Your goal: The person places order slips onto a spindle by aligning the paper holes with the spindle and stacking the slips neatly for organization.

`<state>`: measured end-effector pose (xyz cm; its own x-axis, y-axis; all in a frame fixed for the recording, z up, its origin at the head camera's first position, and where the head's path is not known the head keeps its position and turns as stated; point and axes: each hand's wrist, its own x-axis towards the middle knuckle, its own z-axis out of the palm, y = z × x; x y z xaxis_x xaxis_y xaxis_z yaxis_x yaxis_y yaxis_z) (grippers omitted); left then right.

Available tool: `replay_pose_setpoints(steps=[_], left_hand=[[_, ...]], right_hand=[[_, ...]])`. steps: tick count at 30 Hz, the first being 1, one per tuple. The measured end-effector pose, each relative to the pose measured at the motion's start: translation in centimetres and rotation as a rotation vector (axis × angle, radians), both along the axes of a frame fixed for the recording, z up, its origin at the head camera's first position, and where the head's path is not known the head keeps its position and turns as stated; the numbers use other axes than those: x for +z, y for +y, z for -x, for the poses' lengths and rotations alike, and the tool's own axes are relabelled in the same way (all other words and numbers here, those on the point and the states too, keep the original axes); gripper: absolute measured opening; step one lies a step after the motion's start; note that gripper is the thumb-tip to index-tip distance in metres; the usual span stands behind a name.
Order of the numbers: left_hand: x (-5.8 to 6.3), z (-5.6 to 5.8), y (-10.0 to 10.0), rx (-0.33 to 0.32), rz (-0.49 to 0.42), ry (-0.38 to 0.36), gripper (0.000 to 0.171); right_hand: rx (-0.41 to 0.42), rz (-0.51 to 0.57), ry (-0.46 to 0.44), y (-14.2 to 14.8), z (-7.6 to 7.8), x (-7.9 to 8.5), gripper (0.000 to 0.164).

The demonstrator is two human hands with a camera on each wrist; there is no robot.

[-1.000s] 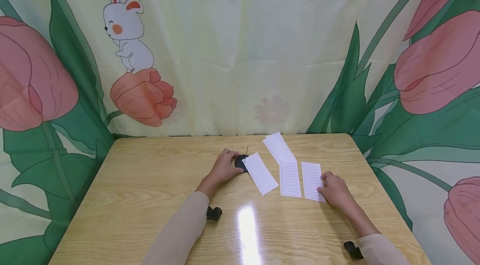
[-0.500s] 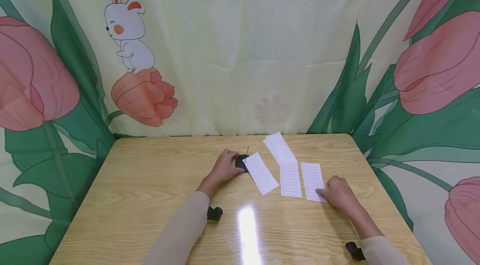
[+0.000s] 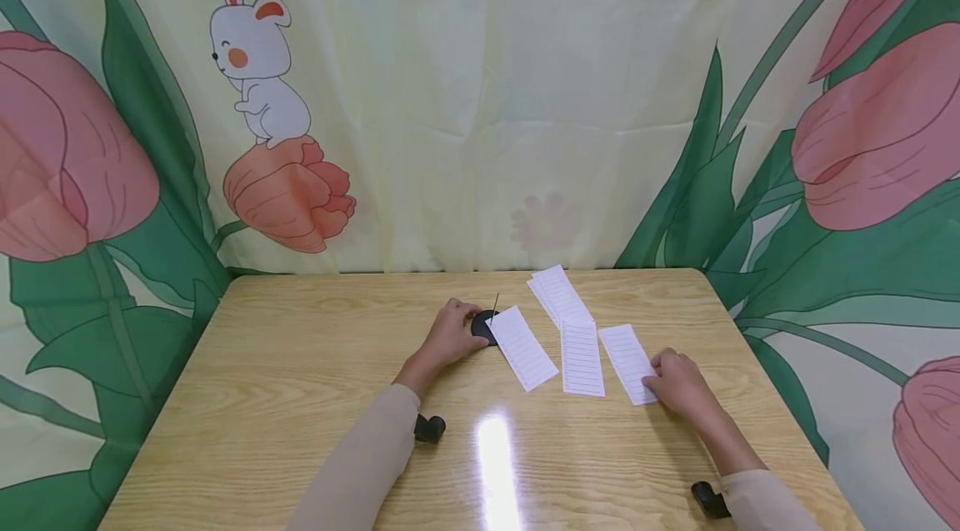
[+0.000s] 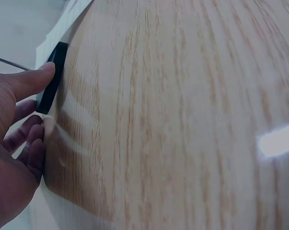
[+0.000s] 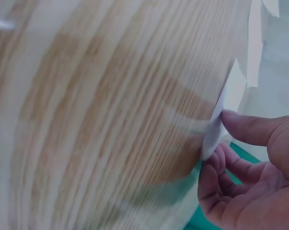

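Note:
My left hand (image 3: pixel 450 333) grips the edge of a bill spike, its round black base (image 3: pixel 482 328) flat on the table and its thin rod (image 3: pixel 496 306) pointing up. In the left wrist view the thumb presses the base (image 4: pixel 52 79) from above. A lined paper slip (image 3: pixel 522 349) overlaps the base beside the rod. At the right, my right hand (image 3: pixel 678 381) pinches the near right corner of another lined slip (image 3: pixel 627 363), which lies slanted. In the right wrist view the thumb lies over this slip (image 5: pixel 226 103), with the fingers curled below its edge.
Between the two hands lies another lined slip (image 3: pixel 581 360). Overlapping slips (image 3: pixel 558 295) lie behind it near the table's (image 3: pixel 300 364) back edge. A printed curtain (image 3: pixel 450 97) hangs directly behind the table.
The right hand drew its fingertips back off the slip, then pinched the corner again. That slip has turned, its near end swinging right. The left hand stays on the bill spike.

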<state>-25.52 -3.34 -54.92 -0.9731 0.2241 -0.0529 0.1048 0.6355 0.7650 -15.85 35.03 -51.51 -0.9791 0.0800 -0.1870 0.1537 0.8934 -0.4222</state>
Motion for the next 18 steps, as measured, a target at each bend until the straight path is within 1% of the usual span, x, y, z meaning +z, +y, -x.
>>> replay_pose_setpoints(steps=[4,10,14,18], left_hand=[[0.07,-0.02,0.01,0.001,-0.002,-0.001,0.056],[0.16,-0.04,-0.04,0.001,-0.004,-0.008,0.056],[0.26,-0.11,-0.01,0.002,-0.002,-0.008,0.056],[0.33,-0.15,0.04,-0.003,0.003,-0.005,0.056]], right_hand=[[-0.002,0.014,-0.01,0.16,0.15,0.09,0.038],[-0.022,0.047,-0.058,0.33,0.43,0.25,0.043],[-0.05,0.059,-0.08,0.47,0.48,0.16,0.04],[-0.062,0.068,-0.076,0.45,0.35,0.14,0.037]])
